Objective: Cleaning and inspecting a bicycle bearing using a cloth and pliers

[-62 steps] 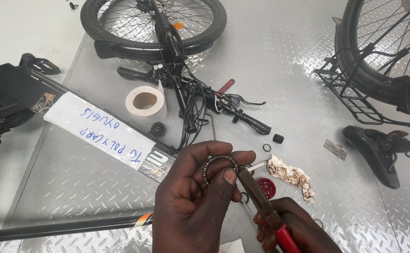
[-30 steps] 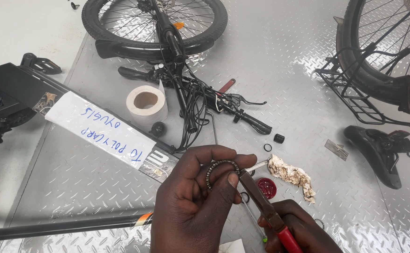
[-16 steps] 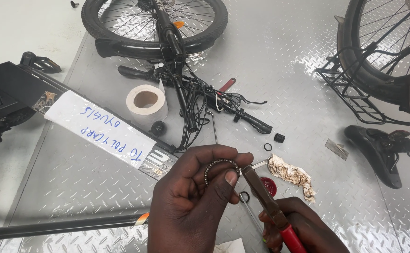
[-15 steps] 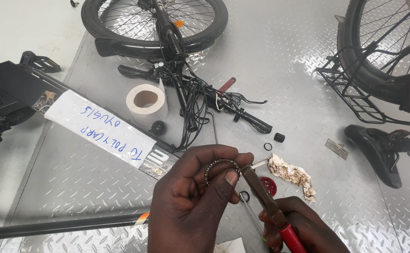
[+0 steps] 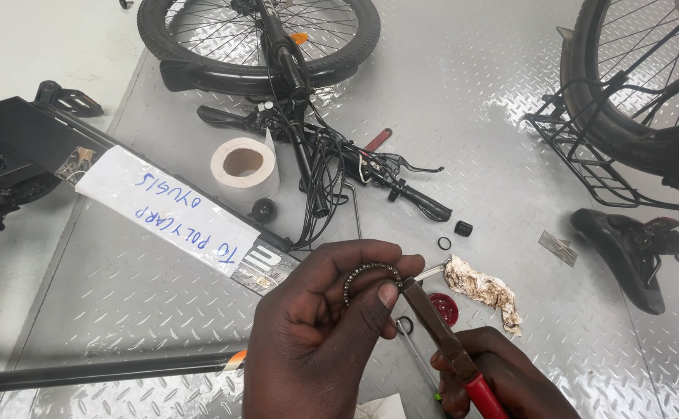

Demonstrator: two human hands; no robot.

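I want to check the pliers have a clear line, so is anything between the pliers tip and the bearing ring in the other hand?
Nothing visible. The left hand pinches the bearing ring, and the pliers in the right hand already reach the ring's edge beside the thumb.

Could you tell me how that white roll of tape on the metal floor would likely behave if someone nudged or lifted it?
The roll of tape lies flat on its side on the checker-plate floor, so a nudge would probably slide it, not roll it. Its hollow core suggests it is light. The raised tread may add some drag.
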